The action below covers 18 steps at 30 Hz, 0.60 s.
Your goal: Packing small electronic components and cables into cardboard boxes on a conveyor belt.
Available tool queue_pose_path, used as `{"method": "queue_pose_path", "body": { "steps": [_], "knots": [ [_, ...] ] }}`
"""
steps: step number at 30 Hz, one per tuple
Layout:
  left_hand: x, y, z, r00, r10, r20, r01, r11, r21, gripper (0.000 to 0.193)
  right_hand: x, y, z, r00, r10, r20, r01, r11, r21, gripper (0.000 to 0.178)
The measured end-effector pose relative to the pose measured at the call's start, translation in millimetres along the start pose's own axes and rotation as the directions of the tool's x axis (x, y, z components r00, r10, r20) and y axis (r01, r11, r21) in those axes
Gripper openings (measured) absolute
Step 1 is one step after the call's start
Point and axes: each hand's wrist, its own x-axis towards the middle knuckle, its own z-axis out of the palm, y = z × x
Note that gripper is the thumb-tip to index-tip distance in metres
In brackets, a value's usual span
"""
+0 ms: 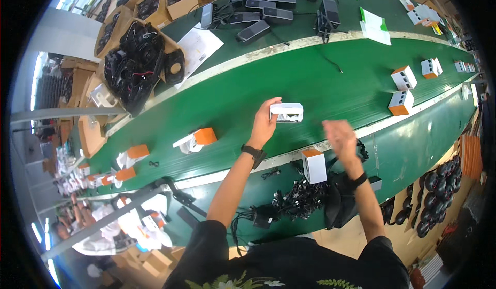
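My left hand [264, 125] is closed on a small white box [288, 108], held over the green conveyor belt [237, 118]. Its end is open, and whitish contents show inside. To the right, my right hand [341, 136] is above the belt's near edge, blurred by motion, its fingers stretched out with nothing visible in them. Below it, a white and orange box [314, 167] stands upright on the near bench. Beside that box lies a tangled pile of black cables [297, 200], and a black bag [341, 204] is just right of the pile.
Several white and orange boxes [403, 78] sit on the belt to the right; opened ones [205, 136] lie to the left. Across the belt are dark rectangular devices with cables [253, 30], papers [199, 49] and cartons of black parts [137, 56]. A metal rail [103, 222] crosses at lower left.
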Motion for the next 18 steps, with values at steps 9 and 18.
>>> {"method": "queue_pose_path", "body": {
  "steps": [9,18],
  "knots": [
    [-16.8,4.5,-2.6,0.998,-0.048,0.042,0.048,0.999,0.003,0.055,30.5,-63.9,87.1,0.945,-0.183,0.271,0.285,0.865,-0.412,0.033],
    [-26.6,-4.2,-14.9,0.968,-0.101,0.230,0.173,0.932,-0.319,0.047,8.2,-48.3,97.2,0.942,-0.067,0.329,0.181,0.928,-0.327,0.039]
  ]
}}
